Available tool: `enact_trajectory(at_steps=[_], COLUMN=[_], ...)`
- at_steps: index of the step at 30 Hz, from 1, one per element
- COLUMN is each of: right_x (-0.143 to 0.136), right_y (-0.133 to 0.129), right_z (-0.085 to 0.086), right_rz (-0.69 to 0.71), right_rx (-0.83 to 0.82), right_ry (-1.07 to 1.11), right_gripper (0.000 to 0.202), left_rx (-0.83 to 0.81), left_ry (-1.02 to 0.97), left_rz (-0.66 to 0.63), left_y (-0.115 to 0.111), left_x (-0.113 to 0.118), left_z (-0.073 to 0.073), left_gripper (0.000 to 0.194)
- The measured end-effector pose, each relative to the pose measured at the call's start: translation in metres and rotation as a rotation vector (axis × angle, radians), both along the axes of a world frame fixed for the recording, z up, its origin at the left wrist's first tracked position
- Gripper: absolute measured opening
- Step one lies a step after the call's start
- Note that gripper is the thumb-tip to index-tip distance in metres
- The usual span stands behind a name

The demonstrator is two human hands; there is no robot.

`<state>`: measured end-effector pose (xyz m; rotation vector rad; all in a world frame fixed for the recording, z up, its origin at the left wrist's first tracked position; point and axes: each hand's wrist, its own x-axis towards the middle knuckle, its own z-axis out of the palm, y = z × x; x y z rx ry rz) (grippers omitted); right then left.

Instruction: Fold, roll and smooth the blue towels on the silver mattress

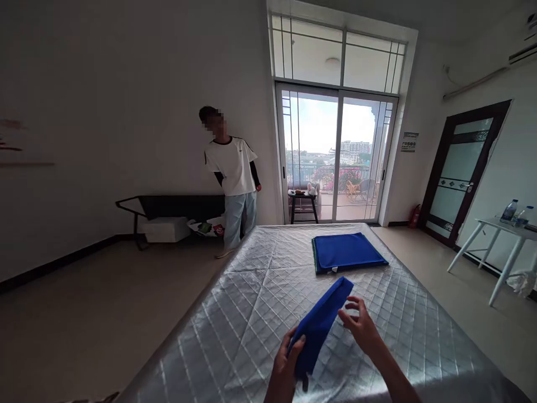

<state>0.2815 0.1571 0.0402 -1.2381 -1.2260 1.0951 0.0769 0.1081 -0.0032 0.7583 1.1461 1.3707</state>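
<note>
Near the bed's edge, the left hand [289, 358] grips a folded blue cloth [321, 322]; the right hand [363, 327] hovers just beside it, fingers open. Folding looks nearly done. Next it needs laying on the far blue pile [348, 252] on the bed [251, 313].

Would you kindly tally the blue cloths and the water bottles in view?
Blue cloths: 2, a folded strip gripped in the left hand, and a folded pile on the mattress.
Water bottles: 2.
Total: 4
</note>
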Motion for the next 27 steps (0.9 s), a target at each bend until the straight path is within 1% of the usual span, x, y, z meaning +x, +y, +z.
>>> enact_trajectory(at_steps=[2,3,5,7,9,12,13,15,17,20,22,25,27], right_x=[-0.019,-0.027,-0.040,-0.044,-0.041,-0.032,-0.030,-0.026,-0.025,-0.023,-0.019,-0.013,-0.011], right_y=[-0.030,-0.044,-0.067,-0.082,-0.090,-0.095,-0.096,-0.098,-0.100,-0.102,-0.103,-0.103,-0.104], right_z=[-0.018,-0.027,-0.039,-0.043,-0.039,-0.024,-0.019,-0.011,-0.006,-0.002,0.001,0.005,0.007], right_rz=[0.174,0.231,0.254,0.207,0.171,0.144,0.137,0.133,0.143,0.137,0.116,0.086,0.071], right_rx=[-0.124,-0.152,-0.133,-0.076,-0.041,-0.009,0.005,0.030,0.065,0.136,0.171,0.191,0.203], right_ry=[0.023,0.042,0.076,0.083,0.068,0.010,-0.026,-0.114,-0.193,-0.286,-0.347,-0.410,-0.444], right_gripper=[0.068,0.066,0.065,0.063,0.060,0.050,0.046,0.039,0.033,0.029,0.028,0.031,0.032], left_rx=[-0.024,-0.033,-0.043,-0.026,-0.025,-0.048,-0.051,-0.039,-0.034,-0.058,-0.071,-0.031,0.009], left_ry=[-0.040,-0.044,-0.038,-0.021,0.006,0.028,0.023,0.003,-0.011,-0.017,-0.004,0.035,0.066], left_rz=[0.032,0.040,0.050,0.040,-0.013,-0.126,-0.145,-0.135,-0.097,-0.055,-0.038,-0.034,-0.013], left_y=[-0.012,-0.017,-0.027,-0.037,-0.048,-0.064,-0.067,-0.073,-0.075,-0.077,-0.077,-0.076,-0.075], left_x=[0.013,0.018,0.026,0.032,0.036,0.041,0.041,0.039,0.036,0.030,0.026,0.022,0.022], left_z=[-0.012,-0.016,-0.022,-0.026,-0.027,-0.025,-0.023,-0.019,-0.014,-0.010,-0.009,-0.009,-0.009], left_gripper=[0.075,0.073,0.069,0.071,0.080,0.098,0.102,0.105,0.100,0.083,0.074,0.071,0.072])
